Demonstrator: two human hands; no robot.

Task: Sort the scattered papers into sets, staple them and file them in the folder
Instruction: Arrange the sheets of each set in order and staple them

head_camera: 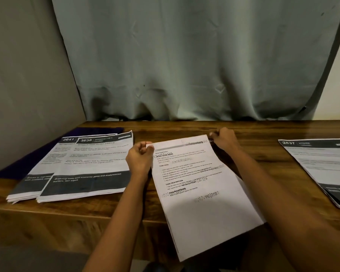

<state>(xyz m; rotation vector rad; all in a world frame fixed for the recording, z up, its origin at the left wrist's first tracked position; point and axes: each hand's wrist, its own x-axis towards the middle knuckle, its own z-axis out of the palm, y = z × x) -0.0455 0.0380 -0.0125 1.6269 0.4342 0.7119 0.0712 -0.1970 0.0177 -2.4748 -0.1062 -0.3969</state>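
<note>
Wood-grained, the table (253, 132) carries three groups of printed sheets, with a fourth in the person's hands. That middle set (200, 185) lies at a slant near the table's front edge, and its lower end hangs over the edge towards the person.

The left hand (139, 157) pinches the set's far left corner between thumb and curled fingers. The right hand (225, 140) sits at the far right corner with its fingers curled. I cannot tell whether it grips the sheets or some small thing beside them. Holding both top corners probably serves to square the pages so they line up for stapling. No stapler is in view.

Towards the left edge lie two finished-looking stacks, one headed 2641 (28, 173) and one headed 3638 (90, 163), the second overlapping the first. Both rest on the purple folder (98, 130) in the far left corner, probably parked there so filing is a short move. A third stack headed 2437 (322, 167) lies at the right edge, well apart from the others, which keeps the sets from mixing. Sorting looks largely done; stapling and filing appear to remain.
</note>
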